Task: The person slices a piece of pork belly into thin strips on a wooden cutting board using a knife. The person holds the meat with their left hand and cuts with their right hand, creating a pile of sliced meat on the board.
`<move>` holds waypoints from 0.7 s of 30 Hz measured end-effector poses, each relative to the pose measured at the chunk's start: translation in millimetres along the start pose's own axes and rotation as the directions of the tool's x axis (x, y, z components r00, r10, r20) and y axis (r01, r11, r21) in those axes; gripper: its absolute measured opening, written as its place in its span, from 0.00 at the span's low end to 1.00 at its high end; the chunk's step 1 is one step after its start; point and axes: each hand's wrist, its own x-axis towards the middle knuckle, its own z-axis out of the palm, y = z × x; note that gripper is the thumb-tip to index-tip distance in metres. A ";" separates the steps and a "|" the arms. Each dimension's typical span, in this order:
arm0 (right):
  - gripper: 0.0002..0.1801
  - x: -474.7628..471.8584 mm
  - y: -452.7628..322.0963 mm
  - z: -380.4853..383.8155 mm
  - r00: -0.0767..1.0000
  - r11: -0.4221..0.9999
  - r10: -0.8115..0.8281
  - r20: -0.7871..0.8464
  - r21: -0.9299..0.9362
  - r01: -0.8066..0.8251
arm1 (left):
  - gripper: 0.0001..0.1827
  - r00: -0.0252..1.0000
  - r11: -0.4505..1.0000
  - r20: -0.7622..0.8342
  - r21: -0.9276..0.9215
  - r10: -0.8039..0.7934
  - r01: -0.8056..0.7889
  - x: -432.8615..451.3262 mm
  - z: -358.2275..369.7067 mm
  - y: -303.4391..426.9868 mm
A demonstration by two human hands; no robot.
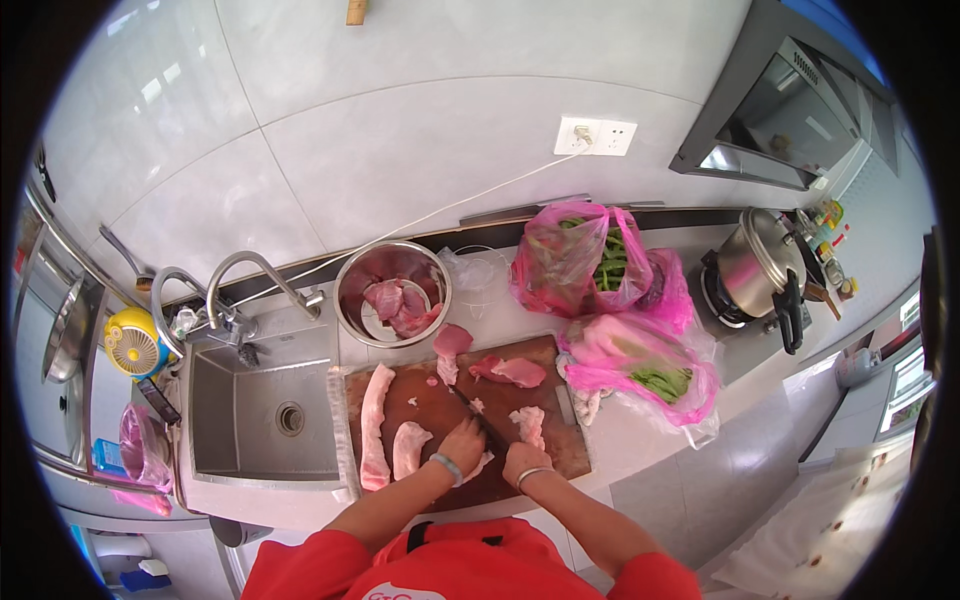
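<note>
My right hand (527, 463) grips a dark-bladed kitchen knife (487, 429), its blade slanting up and left across the wooden cutting board (495, 491). Close to the blade's left side, my left hand (459, 448) rests with bent fingers on a pale piece of meat (478, 466), mostly hidden beneath it. Left of that hand lie a short fatty meat piece (409, 448) and a long fatty strip (376, 427). Beyond the knife are a piece of lean meat with fat (451, 349) and a red cut of meat (510, 371). White fatty trimmings (529, 426) sit above my right hand.
A steel bowl (341, 304) with raw meat stands behind the board. To the left is a steel sink (247, 412) with a faucet (259, 259). Pink plastic bags (559, 255) of green vegetables sit at right, before a pressure cooker (754, 270) on a stove. A white cord (450, 201) crosses behind.
</note>
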 end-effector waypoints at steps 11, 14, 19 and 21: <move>0.12 -41.6 44.7 6.1 0.994 0.999 0.008 -0.110 -0.043 -0.012 | 0.22 0.970 0.987 -0.240 -0.158 -0.028 -0.011 -22.2 3.1 -10.8; 0.12 -51.0 32.7 1.5 0.996 0.995 -0.062 -0.066 -0.086 0.056 | 0.22 0.975 0.991 -0.218 -0.130 -0.041 0.012 -23.6 9.6 -8.3; 0.11 -49.4 27.7 3.4 0.997 0.990 -0.074 -0.008 -0.118 0.072 | 0.19 0.994 0.996 -0.075 -0.033 -0.084 0.082 -19.8 -4.3 5.4; 0.11 -45.7 29.4 6.4 0.998 0.991 -0.061 -0.008 -0.122 0.059 | 0.18 0.994 0.998 -0.090 -0.022 -0.066 0.065 -18.7 -2.2 5.9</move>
